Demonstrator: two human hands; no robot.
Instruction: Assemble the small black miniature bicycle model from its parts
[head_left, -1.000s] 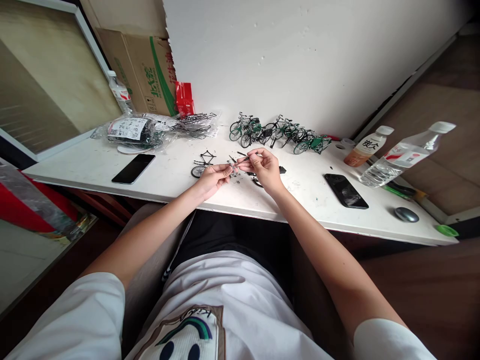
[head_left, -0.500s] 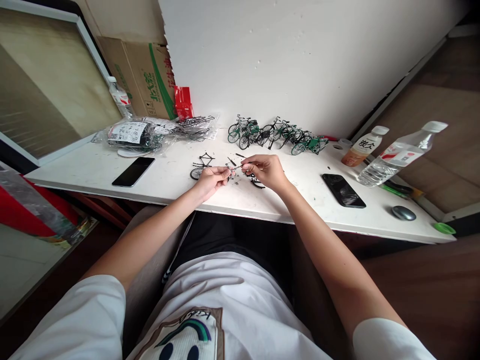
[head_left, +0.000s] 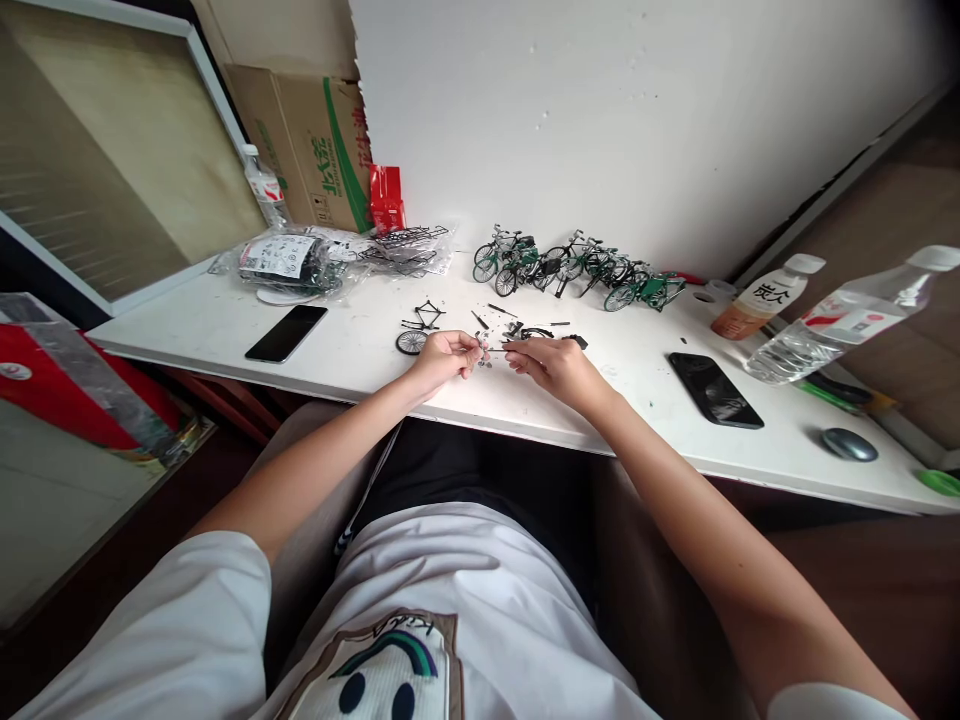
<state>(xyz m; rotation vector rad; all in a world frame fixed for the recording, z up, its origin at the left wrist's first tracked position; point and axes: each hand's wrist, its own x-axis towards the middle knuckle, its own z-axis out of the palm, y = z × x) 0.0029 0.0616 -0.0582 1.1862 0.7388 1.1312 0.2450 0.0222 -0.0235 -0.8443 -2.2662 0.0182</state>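
My left hand (head_left: 445, 362) pinches a small silvery part (head_left: 484, 350) at the fingertips, above the white table. Just right of it, my right hand (head_left: 553, 368) is closed on a thin dark rod (head_left: 498, 349) whose end points at the silvery part. A small black wheel (head_left: 411, 342) lies left of my left hand, with a black miniature bicycle frame (head_left: 428, 315) behind it. Dark curved parts (head_left: 534, 333) lie behind my right hand, partly covered by it. Thin dark sticks (head_left: 480, 320) and tiny bits are scattered behind both hands.
Assembled miniature bicycles (head_left: 577, 265) stand along the wall. Plastic bags of parts (head_left: 300, 262) and a phone (head_left: 286, 334) lie left. Another phone (head_left: 716, 390), a mouse (head_left: 849, 444), an orange-labelled bottle (head_left: 769, 297) and a large clear bottle (head_left: 847, 318) are at right.
The view has shifted, so the table things appear displaced. My right hand has turned flatter and lower, and the rod now lies nearly level. Both hands keep their hold.
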